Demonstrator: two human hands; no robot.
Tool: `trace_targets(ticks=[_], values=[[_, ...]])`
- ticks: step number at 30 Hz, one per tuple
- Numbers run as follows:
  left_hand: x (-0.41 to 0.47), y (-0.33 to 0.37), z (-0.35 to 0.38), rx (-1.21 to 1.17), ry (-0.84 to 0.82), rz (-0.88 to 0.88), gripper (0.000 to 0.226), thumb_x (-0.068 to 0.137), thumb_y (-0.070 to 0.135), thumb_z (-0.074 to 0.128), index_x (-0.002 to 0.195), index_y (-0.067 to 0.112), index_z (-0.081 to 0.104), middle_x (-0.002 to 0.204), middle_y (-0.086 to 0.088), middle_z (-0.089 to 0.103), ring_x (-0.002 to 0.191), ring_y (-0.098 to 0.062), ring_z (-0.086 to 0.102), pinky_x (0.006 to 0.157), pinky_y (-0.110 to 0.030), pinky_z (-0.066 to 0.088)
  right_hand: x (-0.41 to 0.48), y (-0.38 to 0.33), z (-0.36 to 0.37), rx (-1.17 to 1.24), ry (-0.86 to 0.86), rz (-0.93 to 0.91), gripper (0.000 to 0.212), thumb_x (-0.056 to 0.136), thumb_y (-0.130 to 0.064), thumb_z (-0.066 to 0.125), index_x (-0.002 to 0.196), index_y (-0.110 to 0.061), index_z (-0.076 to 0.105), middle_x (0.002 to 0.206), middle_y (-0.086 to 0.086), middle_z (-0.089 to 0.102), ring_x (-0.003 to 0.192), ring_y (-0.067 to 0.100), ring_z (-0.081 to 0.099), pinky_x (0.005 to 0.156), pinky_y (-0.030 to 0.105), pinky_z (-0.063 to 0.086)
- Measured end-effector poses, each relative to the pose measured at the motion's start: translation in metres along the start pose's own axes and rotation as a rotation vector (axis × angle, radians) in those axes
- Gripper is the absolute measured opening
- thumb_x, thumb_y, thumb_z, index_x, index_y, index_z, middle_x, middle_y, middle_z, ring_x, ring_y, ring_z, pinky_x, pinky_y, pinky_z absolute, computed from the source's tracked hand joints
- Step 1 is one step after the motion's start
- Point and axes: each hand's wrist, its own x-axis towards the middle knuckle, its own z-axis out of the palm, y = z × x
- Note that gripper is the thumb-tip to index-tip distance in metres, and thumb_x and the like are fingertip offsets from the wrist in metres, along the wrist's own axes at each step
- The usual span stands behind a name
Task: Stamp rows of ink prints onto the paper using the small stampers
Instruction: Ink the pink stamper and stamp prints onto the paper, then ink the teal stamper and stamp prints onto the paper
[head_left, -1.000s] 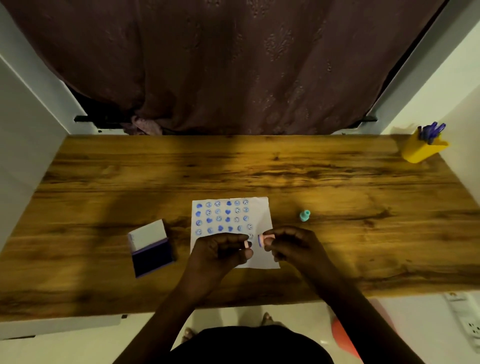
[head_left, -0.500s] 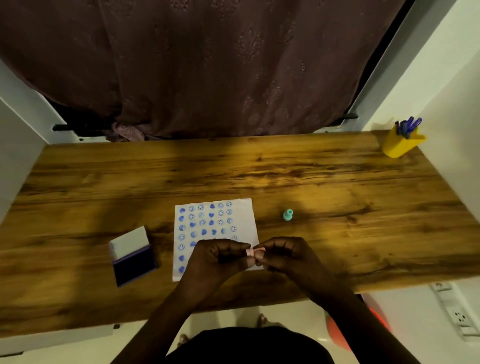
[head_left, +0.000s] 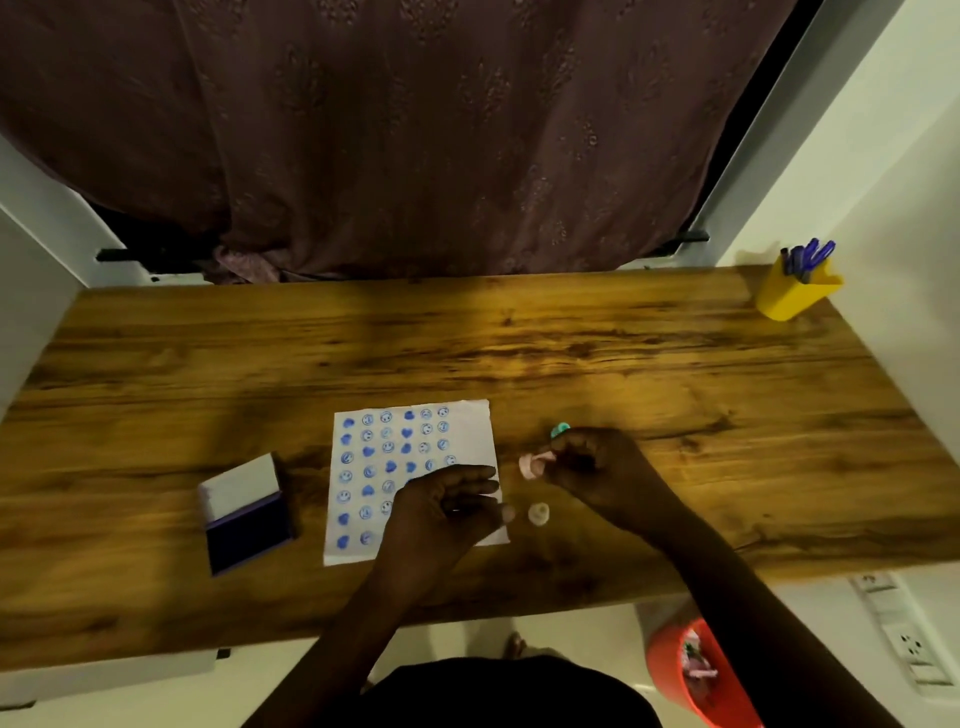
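Note:
A white paper (head_left: 470, 421) with rows of blue smiley and heart prints lies on the wooden desk (head_left: 467, 343). My left hand (head_left: 447, 512) rests open over the paper's lower right corner. My right hand (head_left: 597, 467) hovers just right of the paper and pinches a small pink stamper (head_left: 531, 464). A small pale cap-like piece (head_left: 539, 513) lies on the desk below the pink stamper, just right of my left fingertips. A teal stamper (head_left: 560, 429) stands behind my right hand, partly hidden. The open ink pad (head_left: 244, 512) sits left of the paper.
A yellow pen holder (head_left: 795, 291) with blue pens stands at the desk's far right corner. A dark curtain (head_left: 415, 130) hangs behind the desk. White walls flank both sides. An orange bin (head_left: 696, 670) and a power strip (head_left: 898, 629) lie on the floor at right.
My hands were together on the pink stamper; they have come apart. The right hand moved right with the stamper. A pale cap-like piece now lies on the desk.

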Motion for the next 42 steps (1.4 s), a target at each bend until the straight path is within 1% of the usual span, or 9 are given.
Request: trace_targets(ticks=[3,6,11,16,21,25,27,37,42], values=[[0.004,-0.007,-0.003,0.072,0.037,-0.013,0.032,0.078,0.026,0.090,0.097,0.045,0.074,0.092,0.028,0.080,0.091,0.008,0.075,0.074,-0.007,0.055,0.013,0.016,-0.007,-0.258,0.039,-0.063,0.016,0.085,-0.035,0.079,0.092,-0.021,0.078,0.083,-0.018,0.073,0.081,-0.006,0.069,0.072,0.009,0.050],[0.002,-0.016,-0.005,0.093,0.074,0.000,0.031,0.079,0.024,0.089,0.091,0.049,0.075,0.093,0.029,0.080,0.090,0.007,0.076,0.082,-0.013,0.055,0.016,0.033,-0.002,-0.431,-0.043,-0.094,0.014,0.092,-0.031,0.068,0.091,-0.020,0.075,0.088,-0.009,0.076,0.080,0.004,0.069,0.075,0.025,0.055],[0.000,-0.024,-0.006,0.123,0.118,0.023,0.047,0.081,0.023,0.088,0.085,0.067,0.070,0.091,0.033,0.077,0.089,0.007,0.076,0.081,-0.014,0.055,0.018,0.052,0.011,-0.591,-0.151,-0.107,0.014,0.094,-0.026,0.059,0.088,-0.019,0.069,0.088,-0.001,0.072,0.083,0.015,0.066,0.076,0.034,0.055],[-0.001,-0.024,-0.004,0.149,0.109,0.014,0.035,0.082,0.022,0.087,0.085,0.054,0.073,0.089,0.034,0.077,0.087,0.009,0.075,0.073,-0.007,0.054,0.017,0.056,0.016,-0.610,-0.165,-0.088,0.011,0.091,-0.029,0.064,0.096,-0.020,0.067,0.099,-0.001,0.073,0.092,0.017,0.067,0.076,0.023,0.046],[0.000,-0.022,-0.001,0.143,0.100,-0.001,0.029,0.083,0.022,0.087,0.091,0.047,0.074,0.092,0.034,0.077,0.089,0.009,0.075,0.074,-0.004,0.053,0.017,0.057,0.015,-0.618,-0.190,-0.085,0.012,0.091,-0.029,0.065,0.099,-0.021,0.066,0.102,-0.002,0.072,0.097,0.017,0.067,0.081,0.026,0.051],[0.002,-0.022,-0.001,0.130,0.110,0.001,0.029,0.083,0.022,0.087,0.089,0.047,0.075,0.091,0.032,0.078,0.089,0.008,0.075,0.073,-0.003,0.053,0.019,0.054,0.002,-0.588,-0.194,-0.079,0.037,0.085,-0.020,0.069,0.122,-0.017,0.068,0.117,0.002,0.073,0.107,0.020,0.069,0.090,0.029,0.055],[0.003,-0.023,-0.002,0.132,0.119,0.003,0.030,0.082,0.023,0.087,0.088,0.049,0.074,0.092,0.032,0.078,0.089,0.008,0.075,0.073,-0.003,0.053,0.022,0.052,-0.010,-0.592,-0.144,-0.046,0.048,0.080,-0.014,0.069,0.128,-0.019,0.066,0.120,0.004,0.072,0.105,0.022,0.070,0.082,0.027,0.056],[0.006,-0.022,-0.001,0.118,0.154,0.027,0.046,0.083,0.023,0.086,0.088,0.066,0.071,0.094,0.032,0.078,0.091,0.005,0.076,0.077,-0.010,0.055,0.065,0.048,-0.010,-0.640,0.052,0.105,0.046,0.090,-0.040,0.070,0.127,-0.015,0.059,0.105,0.009,0.074,0.094,0.026,0.071,0.075,0.034,0.059],[0.004,-0.024,-0.005,0.095,0.172,-0.005,0.032,0.083,0.022,0.086,0.087,0.051,0.075,0.093,0.032,0.078,0.093,0.004,0.076,0.085,-0.018,0.059,0.071,0.049,-0.006,-0.680,0.028,0.104,0.025,0.093,-0.032,0.067,0.111,-0.014,0.068,0.107,0.010,0.074,0.097,0.027,0.070,0.075,0.031,0.052]])
